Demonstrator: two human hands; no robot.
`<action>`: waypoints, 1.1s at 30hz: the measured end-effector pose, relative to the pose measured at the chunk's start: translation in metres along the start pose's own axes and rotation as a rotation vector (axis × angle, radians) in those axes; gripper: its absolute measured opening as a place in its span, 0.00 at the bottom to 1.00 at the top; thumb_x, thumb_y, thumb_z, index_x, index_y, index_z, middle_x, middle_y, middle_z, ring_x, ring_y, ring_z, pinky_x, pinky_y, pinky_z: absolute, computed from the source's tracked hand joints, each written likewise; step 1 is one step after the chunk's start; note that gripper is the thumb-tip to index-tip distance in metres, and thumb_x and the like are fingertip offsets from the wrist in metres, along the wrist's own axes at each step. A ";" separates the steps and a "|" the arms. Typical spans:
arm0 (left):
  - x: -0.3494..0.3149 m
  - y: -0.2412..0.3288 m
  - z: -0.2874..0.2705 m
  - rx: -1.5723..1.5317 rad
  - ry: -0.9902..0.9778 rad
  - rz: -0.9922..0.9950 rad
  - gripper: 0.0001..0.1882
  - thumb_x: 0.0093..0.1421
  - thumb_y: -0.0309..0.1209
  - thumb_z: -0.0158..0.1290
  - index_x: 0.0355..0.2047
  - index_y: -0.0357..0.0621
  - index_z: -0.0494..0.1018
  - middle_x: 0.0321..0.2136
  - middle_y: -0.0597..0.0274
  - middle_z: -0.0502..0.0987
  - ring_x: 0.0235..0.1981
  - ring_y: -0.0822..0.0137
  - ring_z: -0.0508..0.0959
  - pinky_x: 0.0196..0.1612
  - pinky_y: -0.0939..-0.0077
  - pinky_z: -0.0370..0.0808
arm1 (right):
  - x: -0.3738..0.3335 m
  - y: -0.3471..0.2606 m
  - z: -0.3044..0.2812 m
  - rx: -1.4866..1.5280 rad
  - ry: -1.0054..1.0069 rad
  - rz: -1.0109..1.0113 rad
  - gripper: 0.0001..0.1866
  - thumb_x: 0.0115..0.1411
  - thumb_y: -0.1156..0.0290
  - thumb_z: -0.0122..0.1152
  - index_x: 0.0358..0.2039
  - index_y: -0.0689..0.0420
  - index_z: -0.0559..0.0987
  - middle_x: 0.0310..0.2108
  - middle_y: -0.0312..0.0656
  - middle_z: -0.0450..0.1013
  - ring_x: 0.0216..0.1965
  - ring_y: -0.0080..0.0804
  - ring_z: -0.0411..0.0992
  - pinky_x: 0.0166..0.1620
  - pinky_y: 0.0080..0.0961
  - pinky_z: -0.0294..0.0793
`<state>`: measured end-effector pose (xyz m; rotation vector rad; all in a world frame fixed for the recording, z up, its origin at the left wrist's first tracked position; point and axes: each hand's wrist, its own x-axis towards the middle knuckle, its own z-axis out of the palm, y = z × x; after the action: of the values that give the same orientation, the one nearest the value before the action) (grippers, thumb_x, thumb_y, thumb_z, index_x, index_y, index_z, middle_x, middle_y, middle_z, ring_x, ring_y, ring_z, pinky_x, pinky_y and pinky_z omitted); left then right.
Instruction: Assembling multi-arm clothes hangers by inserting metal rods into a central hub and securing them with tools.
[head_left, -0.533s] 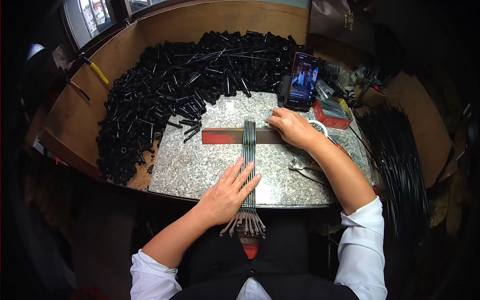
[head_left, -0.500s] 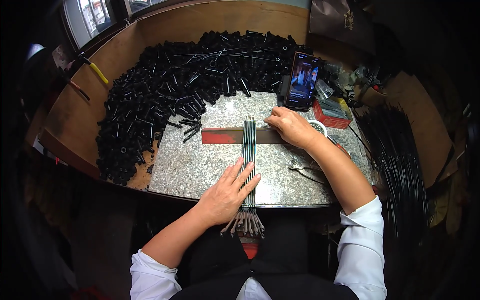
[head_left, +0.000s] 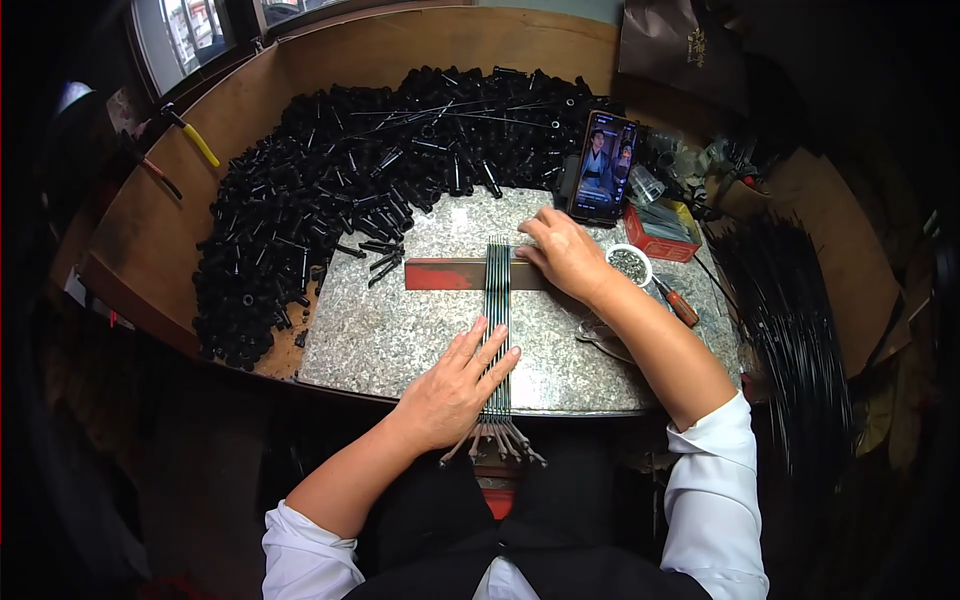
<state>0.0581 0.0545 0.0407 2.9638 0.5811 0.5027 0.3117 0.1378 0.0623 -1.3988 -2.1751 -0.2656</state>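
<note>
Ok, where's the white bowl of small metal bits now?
In the head view, the white bowl sits right of centre, between your right hand and the red box, near the screwdriver.

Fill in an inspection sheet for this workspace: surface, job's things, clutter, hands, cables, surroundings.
Surface: speckled slab.
Job's things: thin rods lie side by side across a bar; their near ends fan out past the slab's edge.
Clutter: heap of black parts, phone, red box, white bowl of small metal pieces, screwdriver, pliers partly behind the forearm.
Hands: left hand spread on the rods; right hand beside their far end, grip unclear.
Cables: long black strands at right; cannot tell if cables.
Surroundings: wooden wall, yellow-handled tool, window, dark bag.
</note>
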 end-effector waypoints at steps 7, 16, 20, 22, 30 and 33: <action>-0.004 0.000 -0.002 -0.073 0.009 -0.027 0.36 0.49 0.30 0.55 0.59 0.36 0.59 0.60 0.40 0.57 0.63 0.40 0.54 0.63 0.53 0.56 | -0.020 0.053 -0.061 -0.228 0.008 0.181 0.05 0.51 0.73 0.61 0.28 0.59 0.76 0.31 0.46 0.71 0.34 0.48 0.72 0.36 0.40 0.72; -0.002 0.001 0.001 0.033 -0.003 -0.009 0.32 0.52 0.27 0.50 0.59 0.36 0.60 0.60 0.40 0.57 0.63 0.41 0.55 0.63 0.54 0.56 | -0.049 0.161 -0.095 -0.354 -0.438 0.555 0.08 0.46 0.78 0.59 0.29 0.60 0.82 0.33 0.55 0.76 0.38 0.51 0.75 0.41 0.40 0.75; -0.001 0.002 -0.002 0.043 0.003 -0.012 0.28 0.55 0.25 0.45 0.58 0.36 0.61 0.60 0.41 0.59 0.63 0.41 0.56 0.63 0.54 0.57 | -0.043 0.157 -0.095 -0.364 -0.486 0.592 0.07 0.46 0.76 0.61 0.28 0.59 0.82 0.34 0.54 0.76 0.38 0.51 0.75 0.41 0.39 0.75; -0.001 0.002 -0.002 0.048 0.010 -0.012 0.28 0.55 0.25 0.45 0.58 0.36 0.61 0.60 0.41 0.59 0.63 0.41 0.56 0.63 0.54 0.58 | -0.040 0.146 -0.097 -0.523 -0.500 0.550 0.07 0.47 0.75 0.61 0.29 0.60 0.82 0.34 0.53 0.76 0.38 0.51 0.75 0.42 0.39 0.75; -0.001 0.002 -0.002 0.036 -0.001 -0.018 0.28 0.54 0.25 0.45 0.58 0.37 0.61 0.60 0.41 0.59 0.62 0.41 0.57 0.63 0.55 0.58 | -0.055 0.153 -0.098 -0.468 -0.443 0.477 0.08 0.47 0.75 0.61 0.30 0.58 0.81 0.34 0.53 0.76 0.37 0.50 0.75 0.41 0.39 0.75; -0.002 0.002 -0.001 0.036 0.002 -0.016 0.30 0.54 0.25 0.46 0.59 0.37 0.60 0.60 0.41 0.58 0.63 0.41 0.56 0.63 0.55 0.58 | -0.053 0.156 -0.100 -0.390 -0.464 0.545 0.06 0.47 0.76 0.61 0.28 0.59 0.80 0.31 0.51 0.76 0.37 0.48 0.75 0.40 0.39 0.74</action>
<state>0.0563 0.0515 0.0416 2.9906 0.6209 0.4986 0.5002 0.1220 0.0988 -2.4083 -2.0360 -0.1751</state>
